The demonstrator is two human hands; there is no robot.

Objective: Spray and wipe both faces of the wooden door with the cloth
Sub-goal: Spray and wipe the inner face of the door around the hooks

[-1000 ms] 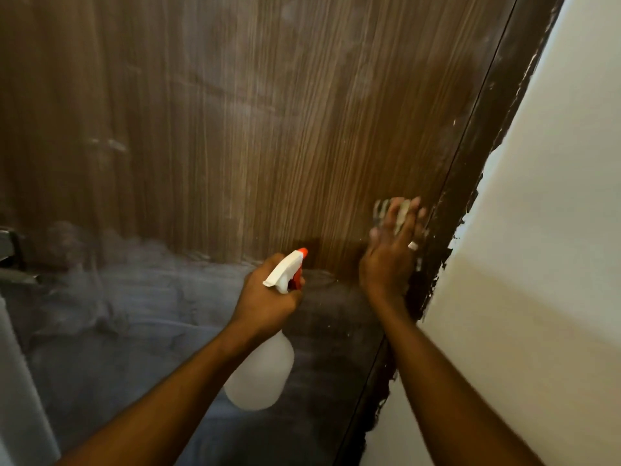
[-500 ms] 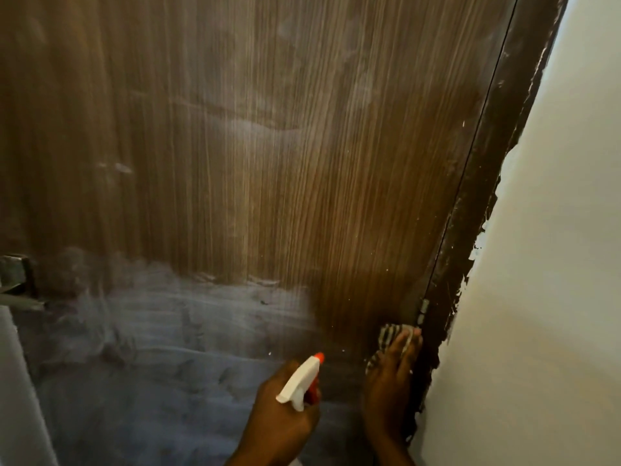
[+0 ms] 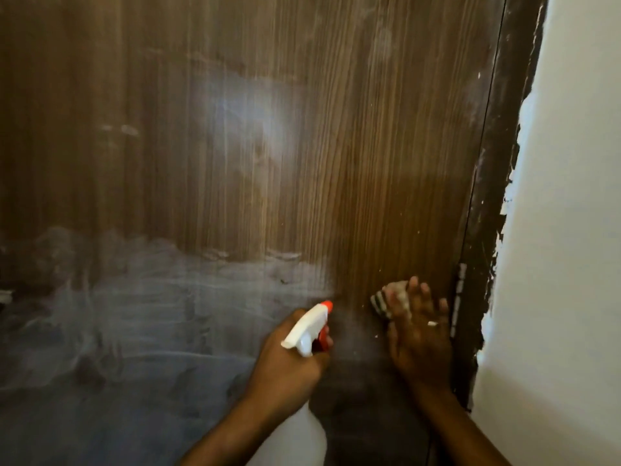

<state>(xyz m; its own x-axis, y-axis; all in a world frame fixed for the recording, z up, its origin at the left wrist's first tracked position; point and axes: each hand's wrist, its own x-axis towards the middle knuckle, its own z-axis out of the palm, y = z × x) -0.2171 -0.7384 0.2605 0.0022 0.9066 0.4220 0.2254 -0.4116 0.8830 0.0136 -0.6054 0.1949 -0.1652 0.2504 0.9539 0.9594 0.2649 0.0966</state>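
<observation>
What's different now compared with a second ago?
The right hand slid the cloth down the right edge of the door, from level with the hazy patch's top to below it. The left hand dropped likewise. It still grips the spray bottle; nothing was let go.

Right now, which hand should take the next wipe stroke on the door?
Right. The right hand presses the striped cloth against the wooden door; the left hand grips the spray bottle.
</observation>
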